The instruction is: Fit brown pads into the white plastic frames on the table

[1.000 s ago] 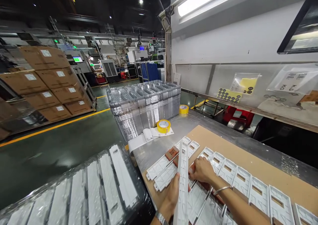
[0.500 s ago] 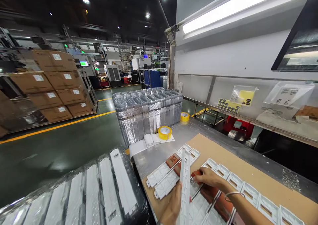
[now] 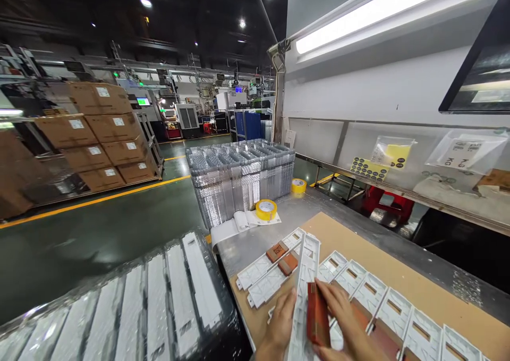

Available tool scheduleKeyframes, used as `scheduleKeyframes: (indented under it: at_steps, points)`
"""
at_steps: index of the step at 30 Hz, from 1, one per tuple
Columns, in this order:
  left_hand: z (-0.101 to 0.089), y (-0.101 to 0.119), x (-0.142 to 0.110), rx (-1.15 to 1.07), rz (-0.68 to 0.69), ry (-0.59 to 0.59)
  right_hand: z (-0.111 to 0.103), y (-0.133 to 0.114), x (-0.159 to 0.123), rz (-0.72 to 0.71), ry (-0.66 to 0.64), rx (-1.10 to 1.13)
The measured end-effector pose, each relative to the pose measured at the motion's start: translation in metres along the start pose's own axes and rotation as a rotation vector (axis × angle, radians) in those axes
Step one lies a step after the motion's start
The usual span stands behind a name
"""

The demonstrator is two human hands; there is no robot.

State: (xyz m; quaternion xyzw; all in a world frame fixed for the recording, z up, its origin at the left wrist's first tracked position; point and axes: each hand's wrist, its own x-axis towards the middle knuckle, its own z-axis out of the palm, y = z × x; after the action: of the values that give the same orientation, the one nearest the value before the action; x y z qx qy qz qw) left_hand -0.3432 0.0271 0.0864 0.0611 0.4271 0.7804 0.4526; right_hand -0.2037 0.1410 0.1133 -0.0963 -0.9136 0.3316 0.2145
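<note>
My left hand (image 3: 281, 318) is closed round the edge of a long white plastic strip (image 3: 308, 260), which is tilted up above the bench. My right hand (image 3: 338, 313) grips a reddish-brown block (image 3: 317, 313) by its edges, against the strip's ribbed face. Two more white strips lie to the left, each with a brown block (image 3: 287, 263) on it. On the right, several white strips with rectangular windows (image 3: 370, 287) lie side by side, partly hidden under my right hand and arm.
Brown board (image 3: 338, 233) covers part of the metal bench. A yellow tape roll (image 3: 266, 210) sits on white label paper, near stacked clear trays (image 3: 243, 177). At lower left, a plastic-covered tray (image 3: 167, 292) holds white strips. Cartons (image 3: 107, 127) stand beyond the floor line.
My right hand has lifted a brown block from the strips on the right and brought it left against the held strip. The strip has turned its ribbed face more toward me.
</note>
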Motion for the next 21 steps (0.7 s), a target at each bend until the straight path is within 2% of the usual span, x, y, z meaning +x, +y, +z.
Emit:
scheduleKeyframes:
  at_steps: [3, 6, 8, 11, 13, 15, 19, 21]
  points:
    - [0.006, -0.010, -0.010, 0.052, 0.037, 0.002, 0.016, -0.012, -0.011, -0.123, 0.049, -0.156]
    - [0.011, -0.016, -0.021, 0.065, 0.048, -0.027, 0.027, -0.016, -0.015, -0.109, 0.092, -0.212]
    - [0.016, -0.013, -0.029, 0.073, 0.067, -0.126, 0.032, -0.019, -0.018, -0.076, 0.133, -0.248]
    - [0.021, -0.002, -0.043, 0.104, 0.122, -0.374, 0.035, -0.024, -0.024, -0.017, 0.172, -0.266]
    - [0.021, 0.002, -0.051, 0.139, 0.132, -0.431, 0.033, -0.028, -0.027, -0.007, 0.170, -0.254]
    - [0.019, -0.002, -0.059, 0.178, 0.131, -0.357, 0.032, -0.033, -0.028, 0.032, 0.204, -0.193]
    - [0.008, -0.024, -0.077, 0.201, 0.133, -0.205, 0.035, -0.047, -0.024, 0.417, 0.391, 0.131]
    - [0.003, -0.032, -0.085, 0.224, 0.113, -0.156, 0.042, -0.055, -0.021, 0.523, 0.405, 0.208]
